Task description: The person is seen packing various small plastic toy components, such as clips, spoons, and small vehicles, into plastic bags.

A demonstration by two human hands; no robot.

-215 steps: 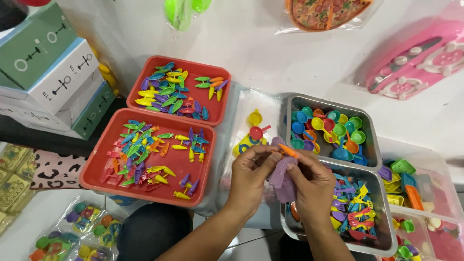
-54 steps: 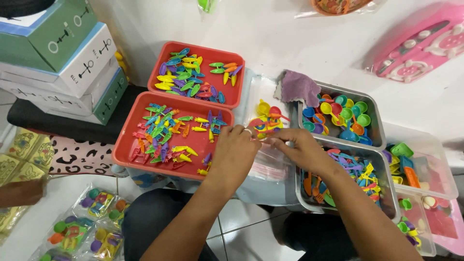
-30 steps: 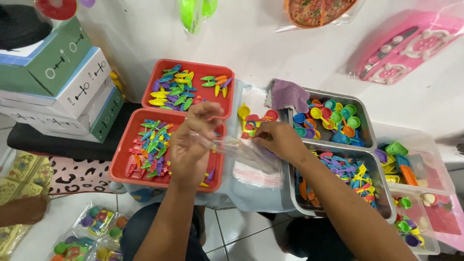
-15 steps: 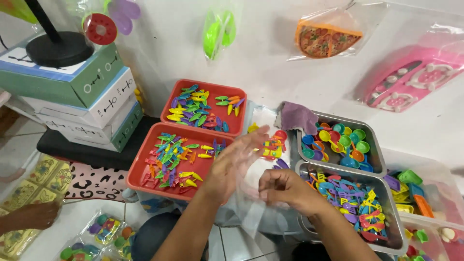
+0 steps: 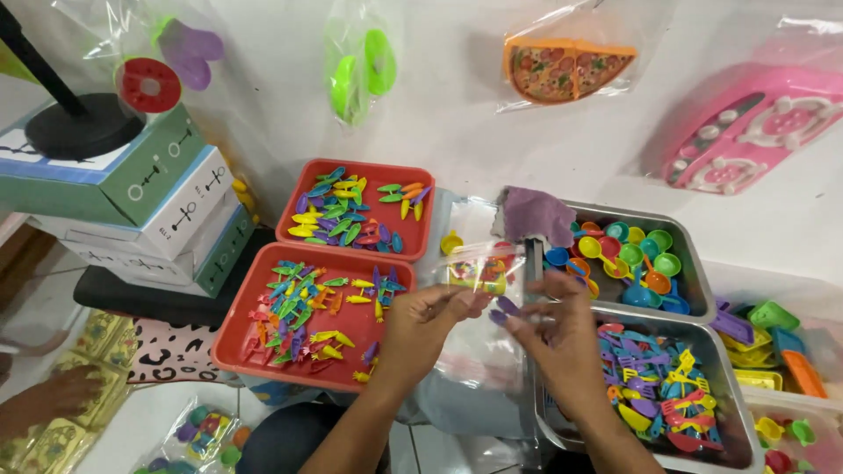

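In front of the trays: both hands meet above the gap between the red trays and the metal trays.
Left hand (image 5: 430,316): closed in a pinch on the near edge of the clear plastic bag (image 5: 479,268), apparently to keep its mouth steady.
Right hand (image 5: 549,329): fingers curled, pinching the bag's other side; a small purple piece (image 5: 507,306) shows at the fingertips, though whether it is gripped or merely touched I cannot tell.
Bag position: held up between the two hands, just beyond the fingertips, with small coloured toy pieces visible inside.
Near red tray (image 5: 303,320): left of the left hand, filled with small coloured plastic bits spread flat, likely for easy picking.
Far red tray (image 5: 356,211): behind it, holding similar pieces.
Upper metal tray (image 5: 667,233): right of the bag, holding toy spoons and cups, with a purple cloth (image 5: 536,215) draped over its corner.
Lower metal tray (image 5: 702,351): under the right wrist, holding toy cutlery.
Another person's hand (image 5: 53,399): far left, well apart, resting on yellow packets.
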